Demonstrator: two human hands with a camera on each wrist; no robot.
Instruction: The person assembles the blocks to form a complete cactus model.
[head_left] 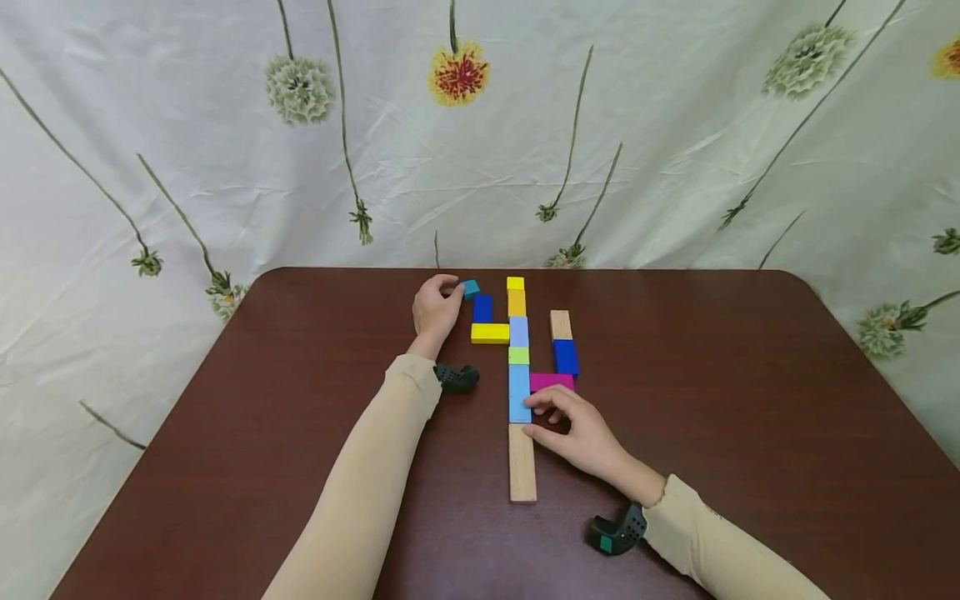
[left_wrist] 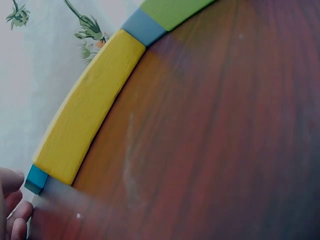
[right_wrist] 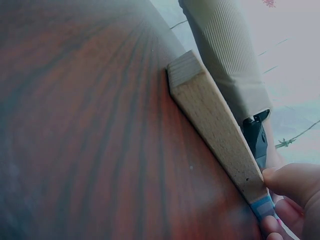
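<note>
At the far side of the table, my left hand [head_left: 437, 307] pinches the left end of a small blue block [head_left: 470, 288] between thumb and fingers. That block sits at a slant just beyond a dark blue block [head_left: 482, 309], which meets a yellow block [head_left: 490, 333]. My right hand [head_left: 581, 433] has loosely bent fingers; its fingertips touch the right side of a long light blue block [head_left: 519, 392]. The thumb rests by the end of a long plain wooden block [right_wrist: 215, 130]. A magenta block [head_left: 551, 382] juts out just beyond the right hand.
Up the middle row lie a green block [head_left: 518, 356], a periwinkle block [head_left: 518, 332], an orange block [head_left: 517, 302] and a small yellow block [head_left: 515, 283]. Right of it, another blue block [head_left: 566, 357] meets a short wooden block [head_left: 560, 325]. A flowered cloth [head_left: 495, 167] hangs behind the table.
</note>
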